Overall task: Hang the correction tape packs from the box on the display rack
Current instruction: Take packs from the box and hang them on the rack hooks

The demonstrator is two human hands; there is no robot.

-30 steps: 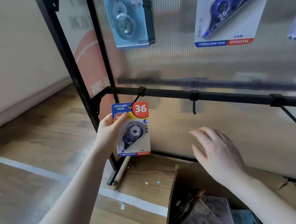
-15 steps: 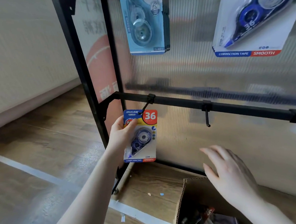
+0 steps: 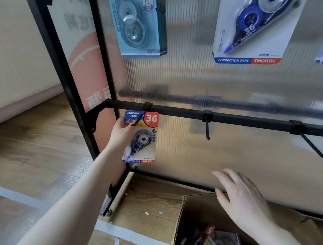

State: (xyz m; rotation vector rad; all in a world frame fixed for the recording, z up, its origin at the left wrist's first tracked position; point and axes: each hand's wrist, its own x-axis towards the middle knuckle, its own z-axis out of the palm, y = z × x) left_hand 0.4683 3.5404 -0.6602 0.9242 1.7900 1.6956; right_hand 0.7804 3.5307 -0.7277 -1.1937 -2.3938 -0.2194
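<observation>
My left hand (image 3: 121,133) grips a small correction tape pack (image 3: 142,140) marked "36" by its left edge. The pack's top sits on the leftmost hook (image 3: 138,119) of the black lower rail (image 3: 231,117) of the display rack. My right hand (image 3: 241,198) hovers empty with fingers spread above the open cardboard box (image 3: 180,220) at the bottom right. Several dark packs (image 3: 209,236) lie inside the box.
Two bare hooks hang on the rail, one in the middle (image 3: 207,129) and one at the right (image 3: 315,148). Above hang a light blue pack (image 3: 138,24) and a large blue pack (image 3: 254,23). The rack's black upright (image 3: 60,71) stands left on a wooden floor.
The view has shifted so the rack sits lower and further right in the frame. My left hand has brought the pack further onto the leftmost hook. My right hand stays spread over the box.
</observation>
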